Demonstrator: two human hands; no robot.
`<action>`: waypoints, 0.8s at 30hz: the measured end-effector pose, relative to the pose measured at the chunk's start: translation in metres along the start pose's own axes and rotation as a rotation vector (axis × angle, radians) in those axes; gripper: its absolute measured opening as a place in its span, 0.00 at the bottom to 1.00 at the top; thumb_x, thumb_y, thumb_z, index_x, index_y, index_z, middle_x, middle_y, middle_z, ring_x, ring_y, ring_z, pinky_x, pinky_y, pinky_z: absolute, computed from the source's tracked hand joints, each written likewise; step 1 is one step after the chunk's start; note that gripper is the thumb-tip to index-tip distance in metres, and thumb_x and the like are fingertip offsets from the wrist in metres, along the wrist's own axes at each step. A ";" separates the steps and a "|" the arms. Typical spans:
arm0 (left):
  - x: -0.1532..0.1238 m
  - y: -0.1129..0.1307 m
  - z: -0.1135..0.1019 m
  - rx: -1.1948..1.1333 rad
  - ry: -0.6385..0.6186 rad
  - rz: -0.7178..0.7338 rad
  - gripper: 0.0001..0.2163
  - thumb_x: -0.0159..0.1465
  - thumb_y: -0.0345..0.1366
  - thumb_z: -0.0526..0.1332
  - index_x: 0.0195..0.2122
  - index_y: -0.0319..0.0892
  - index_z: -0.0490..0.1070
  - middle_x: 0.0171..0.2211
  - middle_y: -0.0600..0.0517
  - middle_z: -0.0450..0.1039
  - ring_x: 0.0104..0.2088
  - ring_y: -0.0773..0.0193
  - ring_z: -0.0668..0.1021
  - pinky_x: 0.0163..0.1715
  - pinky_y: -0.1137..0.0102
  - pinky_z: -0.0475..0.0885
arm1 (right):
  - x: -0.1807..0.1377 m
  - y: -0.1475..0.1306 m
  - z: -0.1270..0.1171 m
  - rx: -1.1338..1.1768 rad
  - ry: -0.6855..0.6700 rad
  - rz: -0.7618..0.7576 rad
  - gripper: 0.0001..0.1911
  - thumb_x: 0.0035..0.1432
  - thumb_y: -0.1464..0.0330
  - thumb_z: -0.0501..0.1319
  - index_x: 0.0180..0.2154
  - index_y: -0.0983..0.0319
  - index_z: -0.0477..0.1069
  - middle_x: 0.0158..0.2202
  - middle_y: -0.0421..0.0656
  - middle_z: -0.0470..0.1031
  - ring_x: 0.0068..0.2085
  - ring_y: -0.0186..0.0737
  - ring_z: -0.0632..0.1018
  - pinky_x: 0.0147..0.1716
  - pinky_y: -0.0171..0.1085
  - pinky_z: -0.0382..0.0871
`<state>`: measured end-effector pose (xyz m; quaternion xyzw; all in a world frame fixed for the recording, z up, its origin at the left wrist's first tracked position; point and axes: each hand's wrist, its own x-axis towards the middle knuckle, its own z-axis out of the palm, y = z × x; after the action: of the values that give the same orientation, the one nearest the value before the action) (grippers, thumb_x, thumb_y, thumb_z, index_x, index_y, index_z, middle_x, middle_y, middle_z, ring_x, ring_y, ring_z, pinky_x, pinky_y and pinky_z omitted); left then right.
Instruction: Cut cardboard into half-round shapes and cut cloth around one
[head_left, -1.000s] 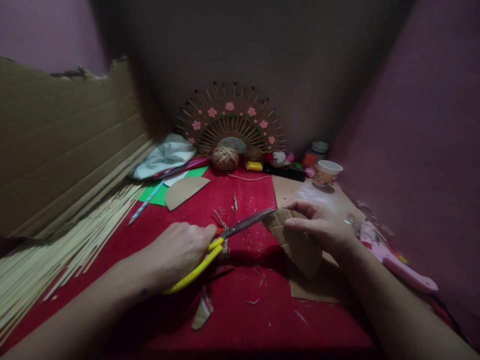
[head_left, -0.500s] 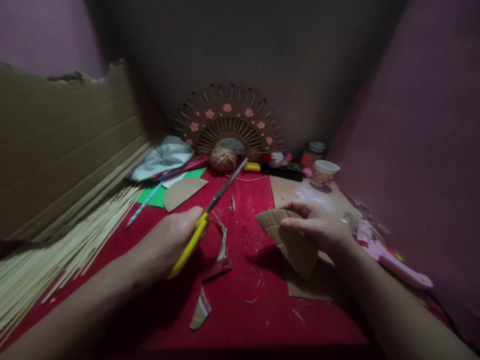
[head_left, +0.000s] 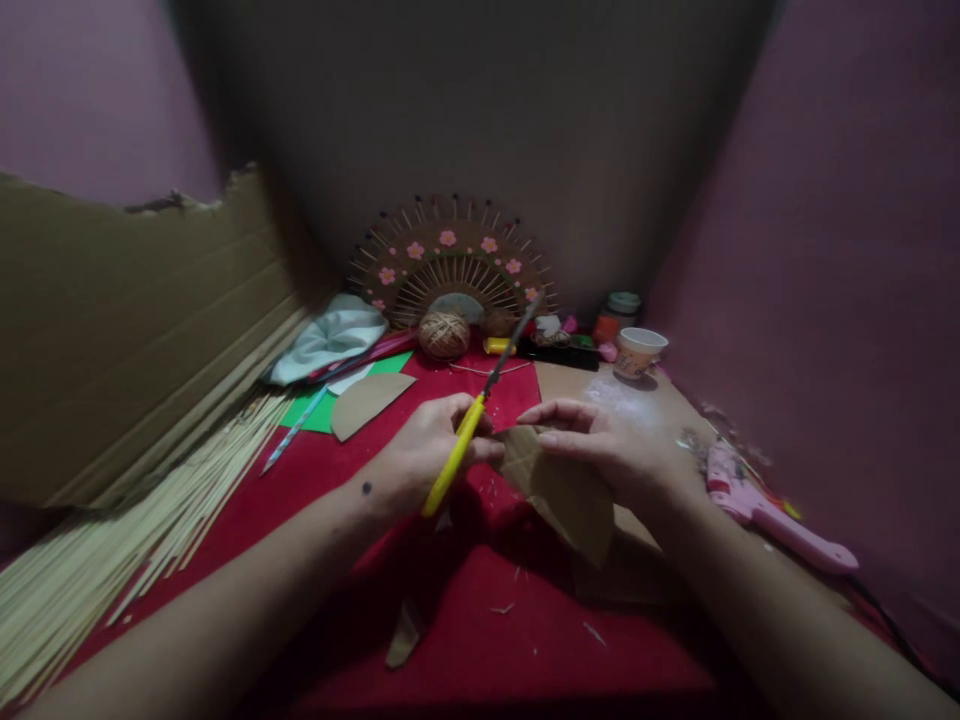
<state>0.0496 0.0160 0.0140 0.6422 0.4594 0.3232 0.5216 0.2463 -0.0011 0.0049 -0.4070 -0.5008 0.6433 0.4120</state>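
My left hand (head_left: pixel 431 445) is closed on yellow-handled scissors (head_left: pixel 459 455), whose blades point up and away to the right. Its fingertips reach the left tip of a curved piece of cardboard (head_left: pixel 562 490). That piece is pinched between the thumb and fingers of my right hand (head_left: pixel 607 445), above the red cloth (head_left: pixel 480 640). A small cardboard scrap (head_left: pixel 405 635) lies nearer me on the cloth, among scattered shreds. Farther off, a half-round cardboard piece (head_left: pixel 369 402) rests partly over a green sheet (head_left: pixel 311 410).
Thin sticks (head_left: pixel 150 530) spread along the left beside a tall cardboard panel (head_left: pixel 135 330). At the back stand a flower-decorated fan (head_left: pixel 450 250), a twine ball (head_left: pixel 444 335) and a paper cup (head_left: pixel 639 352). A pink glue gun (head_left: pixel 780 520) lies at the right.
My left hand has moved right with the scissors and now meets the tip of the cardboard piece. My right hand still holds that piece. The view has tilted slightly.
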 end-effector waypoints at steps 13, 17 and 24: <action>0.001 -0.031 -0.001 -0.329 0.231 0.079 0.12 0.51 0.38 0.65 0.31 0.42 0.61 0.12 0.61 0.62 0.12 0.71 0.67 0.13 0.75 0.62 | 0.001 0.019 -0.001 0.190 -0.003 0.027 0.20 0.48 0.66 0.63 0.45 0.61 0.70 0.30 0.45 0.76 0.26 0.36 0.76 0.22 0.31 0.68; -0.001 -0.030 -0.007 -0.173 0.213 0.069 0.13 0.54 0.45 0.61 0.31 0.42 0.62 0.16 0.58 0.66 0.14 0.69 0.70 0.13 0.74 0.63 | -0.002 0.016 0.002 0.171 -0.001 -0.001 0.19 0.49 0.65 0.63 0.45 0.61 0.69 0.28 0.44 0.77 0.25 0.37 0.76 0.19 0.30 0.67; 0.007 -0.040 -0.037 0.562 0.189 0.156 0.09 0.60 0.41 0.51 0.25 0.43 0.59 0.20 0.56 0.65 0.19 0.69 0.67 0.19 0.73 0.61 | -0.001 0.019 -0.009 0.210 0.065 -0.045 0.16 0.48 0.66 0.64 0.42 0.61 0.71 0.28 0.43 0.76 0.25 0.36 0.77 0.20 0.32 0.71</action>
<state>0.0094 0.0380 -0.0156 0.7617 0.5268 0.2807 0.2518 0.2528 -0.0023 -0.0149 -0.3709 -0.4260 0.6694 0.4827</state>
